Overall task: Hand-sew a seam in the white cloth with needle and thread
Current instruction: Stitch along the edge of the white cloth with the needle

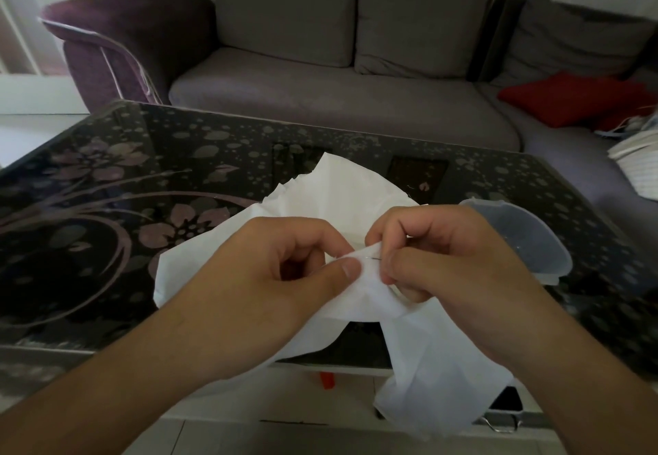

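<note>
Cloth: white cloth (pixel 356 201) bunched over the desk (pixel 106 187), near edge lifted between both hands.
Left grip: left hand (pixel 285 269) pinches the fold, thumb on top.
Right grip: right hand (pixel 445 258) pinches the needle (pixel 374 258).
Axis: needle lies roughly level, pointing left into the fold; right hand nearer.
Thread: too fine to see.

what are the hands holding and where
Left hand pinches a fold of the cloth between thumb and fingers. Right hand pinches the needle at the same fold.
</note>
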Tool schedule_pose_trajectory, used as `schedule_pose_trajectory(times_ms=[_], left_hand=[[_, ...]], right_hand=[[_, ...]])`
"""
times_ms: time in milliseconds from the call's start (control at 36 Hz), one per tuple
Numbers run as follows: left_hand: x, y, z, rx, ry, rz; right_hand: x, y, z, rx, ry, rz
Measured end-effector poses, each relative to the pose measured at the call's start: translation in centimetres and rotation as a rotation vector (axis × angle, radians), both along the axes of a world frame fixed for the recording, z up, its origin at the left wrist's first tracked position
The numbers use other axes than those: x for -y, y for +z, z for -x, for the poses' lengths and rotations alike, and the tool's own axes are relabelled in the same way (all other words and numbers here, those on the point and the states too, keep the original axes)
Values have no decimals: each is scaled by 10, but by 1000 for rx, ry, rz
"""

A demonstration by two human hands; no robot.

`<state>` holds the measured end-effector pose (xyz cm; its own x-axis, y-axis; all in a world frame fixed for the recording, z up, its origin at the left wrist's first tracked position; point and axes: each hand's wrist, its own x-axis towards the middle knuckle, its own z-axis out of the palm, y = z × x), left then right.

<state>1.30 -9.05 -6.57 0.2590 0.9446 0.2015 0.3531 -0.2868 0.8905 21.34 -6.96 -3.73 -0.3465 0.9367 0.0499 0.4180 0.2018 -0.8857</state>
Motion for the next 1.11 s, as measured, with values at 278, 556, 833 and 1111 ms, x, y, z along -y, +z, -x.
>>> schedule_pose_trajectory(times_ms=[278, 556, 833, 1111], left_hand=[[0, -1, 1, -15, 3, -18], [2, 0, 0, -87, 42, -46], [4, -2, 0, -163, 40, -123], [5, -2, 0, -186, 29, -151]], right_hand=[[0, 0, 1, 48, 4, -43], [1, -1, 0, 148, 4, -126], [1, -4, 2, 293, -3, -312], [2, -7, 2, 284, 13, -317]])
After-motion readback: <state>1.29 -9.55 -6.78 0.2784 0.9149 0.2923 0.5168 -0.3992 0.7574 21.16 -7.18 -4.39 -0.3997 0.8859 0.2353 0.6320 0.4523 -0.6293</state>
